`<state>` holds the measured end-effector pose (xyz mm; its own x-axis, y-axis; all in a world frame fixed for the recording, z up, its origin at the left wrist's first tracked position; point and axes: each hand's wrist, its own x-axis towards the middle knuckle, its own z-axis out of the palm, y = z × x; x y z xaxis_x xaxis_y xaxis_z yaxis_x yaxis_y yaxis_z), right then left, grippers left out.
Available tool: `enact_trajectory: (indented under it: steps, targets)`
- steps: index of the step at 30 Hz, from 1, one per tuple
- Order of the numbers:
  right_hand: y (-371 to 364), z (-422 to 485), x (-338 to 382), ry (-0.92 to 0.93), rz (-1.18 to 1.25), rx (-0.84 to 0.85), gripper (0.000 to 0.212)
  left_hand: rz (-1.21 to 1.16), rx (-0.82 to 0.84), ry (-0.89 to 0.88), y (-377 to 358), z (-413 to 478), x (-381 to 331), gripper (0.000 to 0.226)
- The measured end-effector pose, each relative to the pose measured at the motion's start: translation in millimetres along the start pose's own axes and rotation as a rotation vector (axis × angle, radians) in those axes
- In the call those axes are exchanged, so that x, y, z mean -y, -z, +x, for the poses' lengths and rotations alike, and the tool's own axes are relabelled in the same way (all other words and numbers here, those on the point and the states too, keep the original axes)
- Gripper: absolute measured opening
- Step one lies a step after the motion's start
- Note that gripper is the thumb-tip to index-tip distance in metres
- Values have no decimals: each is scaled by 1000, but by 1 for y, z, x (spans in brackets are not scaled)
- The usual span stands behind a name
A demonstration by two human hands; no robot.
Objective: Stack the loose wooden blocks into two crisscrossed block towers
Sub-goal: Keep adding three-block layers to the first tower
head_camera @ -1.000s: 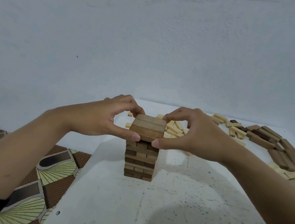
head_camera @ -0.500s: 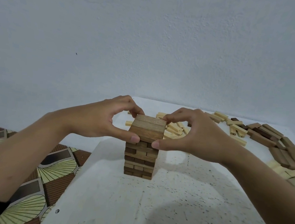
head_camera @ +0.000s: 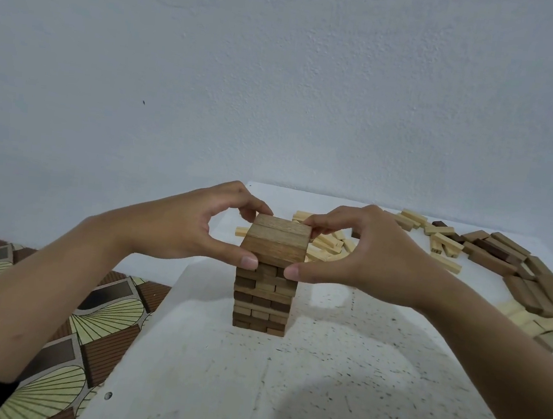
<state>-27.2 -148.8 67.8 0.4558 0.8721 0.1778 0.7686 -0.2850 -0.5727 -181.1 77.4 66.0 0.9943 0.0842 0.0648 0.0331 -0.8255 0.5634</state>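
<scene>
Soft, even, dimmish light; faint shadows, sharp focus, wide-angle bending at edges.

Both hands out front, mirrored pinch
Left hand (head_camera: 176, 229) and right hand (head_camera: 366, 257) each curl thumb low and fingers high around the top blocks (head_camera: 278, 244), forearms angled in from both sides.

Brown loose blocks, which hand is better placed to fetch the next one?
Probably right: brown blocks lie right of the tower, nearer the right hand; the left hand would reach across.
</scene>
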Motion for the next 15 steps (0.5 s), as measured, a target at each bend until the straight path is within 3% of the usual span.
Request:
enact_trajectory:
  steps: [7, 10, 15]
  targets:
    - [0, -2, 0, -8, 17, -19, 98, 2, -19, 13, 0, -1, 2, 77]
    - [4, -5, -2, -19, 117, -75, 87, -22, -65, -6, 0, -2, -1, 76]
    - [8, -12, 1, 15, 362, -252, 51, -49, -249, -68, 4, 0, -15, 53]
